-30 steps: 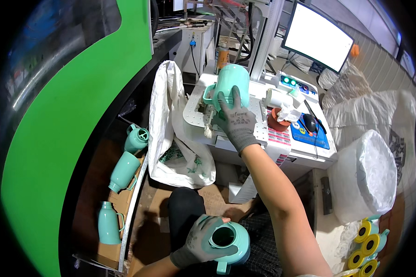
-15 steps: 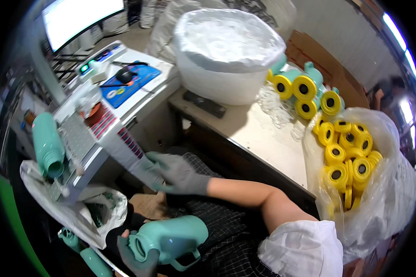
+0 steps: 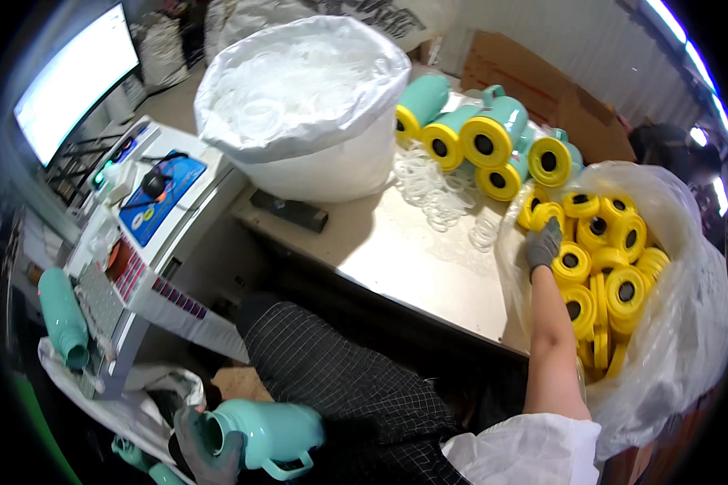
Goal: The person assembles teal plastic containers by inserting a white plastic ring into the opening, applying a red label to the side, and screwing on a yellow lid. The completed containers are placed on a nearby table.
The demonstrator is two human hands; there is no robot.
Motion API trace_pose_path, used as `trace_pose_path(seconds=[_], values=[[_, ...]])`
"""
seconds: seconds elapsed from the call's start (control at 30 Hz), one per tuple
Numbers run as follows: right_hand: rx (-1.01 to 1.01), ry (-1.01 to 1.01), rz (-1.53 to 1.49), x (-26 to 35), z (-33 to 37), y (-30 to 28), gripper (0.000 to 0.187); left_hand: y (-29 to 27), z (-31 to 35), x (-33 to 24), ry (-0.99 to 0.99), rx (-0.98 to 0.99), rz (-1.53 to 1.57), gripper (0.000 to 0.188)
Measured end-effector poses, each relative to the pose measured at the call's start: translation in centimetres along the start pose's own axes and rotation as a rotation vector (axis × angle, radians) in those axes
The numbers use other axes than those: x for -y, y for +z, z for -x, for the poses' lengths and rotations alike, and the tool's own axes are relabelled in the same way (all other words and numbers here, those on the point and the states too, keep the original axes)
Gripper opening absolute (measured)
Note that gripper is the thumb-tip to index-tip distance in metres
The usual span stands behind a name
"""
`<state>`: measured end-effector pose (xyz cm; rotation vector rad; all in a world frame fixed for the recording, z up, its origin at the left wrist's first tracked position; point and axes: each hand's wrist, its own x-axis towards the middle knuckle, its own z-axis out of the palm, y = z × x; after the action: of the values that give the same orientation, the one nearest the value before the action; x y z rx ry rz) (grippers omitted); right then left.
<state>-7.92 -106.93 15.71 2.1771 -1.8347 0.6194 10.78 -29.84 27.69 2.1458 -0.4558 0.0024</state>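
In my left hand (image 3: 210,440), gloved in grey, is the open neck of a teal jug (image 3: 271,432). The jug lies on its side by my lap, its handle pointing down. My right arm stretches out to a clear plastic bag (image 3: 671,339) full of yellow lids (image 3: 627,291) with black centres. There my gloved right hand (image 3: 543,244) has its fingers closed on a yellow lid (image 3: 548,213) at the bag's left side; the fingertips are partly hidden. Next to the bag, several teal jugs (image 3: 505,117) lie with yellow lids on their ends.
A large white tub (image 3: 323,174) of clear rings stands on the table (image 3: 412,275). Loose white rings (image 3: 433,186) lie beside it. At the left are a monitor (image 3: 77,85), a sheet of red labels (image 3: 178,299) and another teal jug (image 3: 63,317). Cardboard (image 3: 522,69) stands behind.
My right hand has left the hanging label strip at the left and reached across to the bag, onto a lid. My left hand still holds the jug. The view has turned rightward.
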Motion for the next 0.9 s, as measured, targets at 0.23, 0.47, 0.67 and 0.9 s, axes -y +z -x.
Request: trace_pose_path(seconds=[0.23, 0.47, 0.67, 0.9], values=[[-0.393, -0.127, -0.384, 0.8, 0.9, -1.8, 0.055, -3.7, 2.0, -0.2, -0.265, -0.247, 0.065, 0.052], [0.421, -0.251, -1.602, 17.7, 16.0, -14.6, 0.027, 1.5, 2.5, 5.5, -0.283, -0.455, 0.382, 0.027], [0.542, -1.008, -1.652, 28.4, 32.8, -26.0, 0.061, 7.1, 4.7, 4.8, -0.480, -0.637, 1.225, 0.035], [0.644, -1.260, -1.697, 28.0, 33.8, -26.7, 0.046, 7.3, 9.1, 9.5, -0.477, -0.584, 0.926, 0.039]])
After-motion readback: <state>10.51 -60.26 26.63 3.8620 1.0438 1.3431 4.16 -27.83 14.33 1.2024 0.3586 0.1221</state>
